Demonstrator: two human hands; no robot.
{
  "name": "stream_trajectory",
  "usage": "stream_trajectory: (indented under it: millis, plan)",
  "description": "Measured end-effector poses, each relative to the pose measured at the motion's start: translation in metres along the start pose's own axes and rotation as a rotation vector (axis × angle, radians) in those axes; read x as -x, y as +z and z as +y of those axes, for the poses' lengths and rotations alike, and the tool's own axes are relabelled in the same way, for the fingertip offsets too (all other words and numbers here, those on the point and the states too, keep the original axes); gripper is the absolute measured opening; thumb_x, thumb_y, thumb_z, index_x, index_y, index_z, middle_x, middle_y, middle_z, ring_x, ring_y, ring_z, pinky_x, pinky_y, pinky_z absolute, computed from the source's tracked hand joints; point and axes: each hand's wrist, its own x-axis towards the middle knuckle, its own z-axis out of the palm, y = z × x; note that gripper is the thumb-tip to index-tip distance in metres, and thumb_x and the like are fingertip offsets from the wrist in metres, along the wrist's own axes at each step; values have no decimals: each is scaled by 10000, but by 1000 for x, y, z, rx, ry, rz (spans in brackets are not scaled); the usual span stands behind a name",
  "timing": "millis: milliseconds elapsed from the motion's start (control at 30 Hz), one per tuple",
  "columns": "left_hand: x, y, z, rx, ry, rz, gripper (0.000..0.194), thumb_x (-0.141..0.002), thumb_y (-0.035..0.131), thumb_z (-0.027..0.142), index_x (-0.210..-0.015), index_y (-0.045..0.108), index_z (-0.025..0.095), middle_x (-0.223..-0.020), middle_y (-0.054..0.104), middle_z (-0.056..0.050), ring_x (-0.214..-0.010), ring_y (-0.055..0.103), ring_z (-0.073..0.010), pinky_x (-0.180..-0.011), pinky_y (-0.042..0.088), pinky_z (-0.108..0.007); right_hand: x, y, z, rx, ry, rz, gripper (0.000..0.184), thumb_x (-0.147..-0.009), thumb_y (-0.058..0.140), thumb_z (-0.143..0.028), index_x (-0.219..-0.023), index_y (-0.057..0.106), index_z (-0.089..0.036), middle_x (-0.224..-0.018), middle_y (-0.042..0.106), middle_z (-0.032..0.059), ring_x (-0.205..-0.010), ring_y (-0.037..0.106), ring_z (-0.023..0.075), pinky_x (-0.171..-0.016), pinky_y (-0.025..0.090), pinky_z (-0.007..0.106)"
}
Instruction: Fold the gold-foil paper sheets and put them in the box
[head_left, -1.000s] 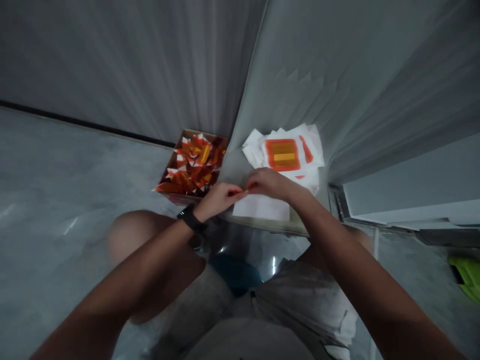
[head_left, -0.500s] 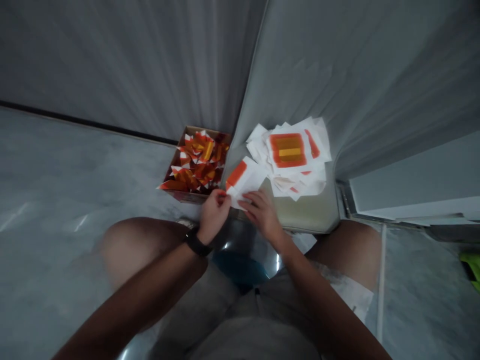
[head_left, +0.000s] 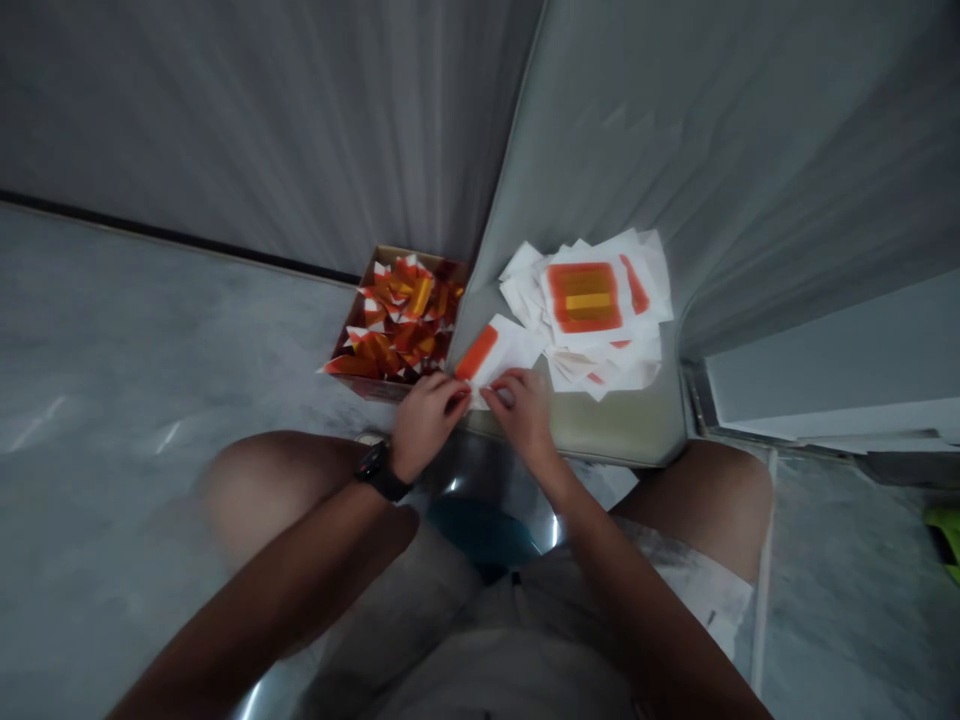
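Note:
A white sheet of paper (head_left: 516, 345) with an orange band lies partly folded at the front left of the pale padded seat. My left hand (head_left: 429, 418) pinches its near left edge, thumb and fingertips together. From the other side my right hand (head_left: 523, 412) grips the same near edge, its fingers curled and its fingertips close to the left ones. Just behind and to the right rests a loose pile of white sheets (head_left: 600, 355), the top one printed with an orange and gold rectangle. The fingers hide the sheet's near corner.
A cardboard box (head_left: 367, 386) full of folded orange, gold and white paper pieces stands on the floor left of the seat (head_left: 615, 430). Grey curtain-like cloth (head_left: 262, 120) rises behind. My knees flank the seat, and a bright green thing (head_left: 943, 535) is at the right edge.
My right hand's fingers, spread over the sheet before, are now curled in and closed on its near edge. Both hands' fingertips are nearer together. The whole view has shifted slightly.

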Motion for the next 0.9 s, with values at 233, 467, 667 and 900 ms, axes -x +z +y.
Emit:
stream_trajectory:
  millis: [233,467,667,900]
  plan:
    - [7,-2,-8,67,61,-43,152,-969,630,313,-1039,739,235,-1051,670,-53,-1019,610,-225,-933,503,-368,-1,-7,-1,-183,-70,-4,145,-929,722,-359,-875,762,-230,-1025,701,81,-1038,622,250,-960,488,430]
    - [4,-5,-16,101,169,-105,114,-932,675,267,-993,761,224,-1092,663,-50,-1043,586,-220,-964,499,-376,15,-30,10,-328,-325,-251,152,-932,710,-268,-1074,764,-269,-1241,697,84,-1221,593,269,-1035,513,488]
    - [-1,-3,-17,126,125,-109,165,-961,644,325,-961,772,220,-1063,672,-50,-1038,598,-222,-961,498,-392,9,-21,11,-221,-282,-167,159,-986,645,-324,-976,783,-247,-1077,713,83,-1079,621,250,-969,525,446]
    - [-3,-4,-12,73,154,-88,129,-953,646,313,-985,715,208,-1043,657,-55,-1035,591,-233,-940,495,-386,-1,-4,3,-23,-144,-53,122,-934,699,-343,-917,746,-232,-1059,650,96,-1065,570,270,-982,480,446]
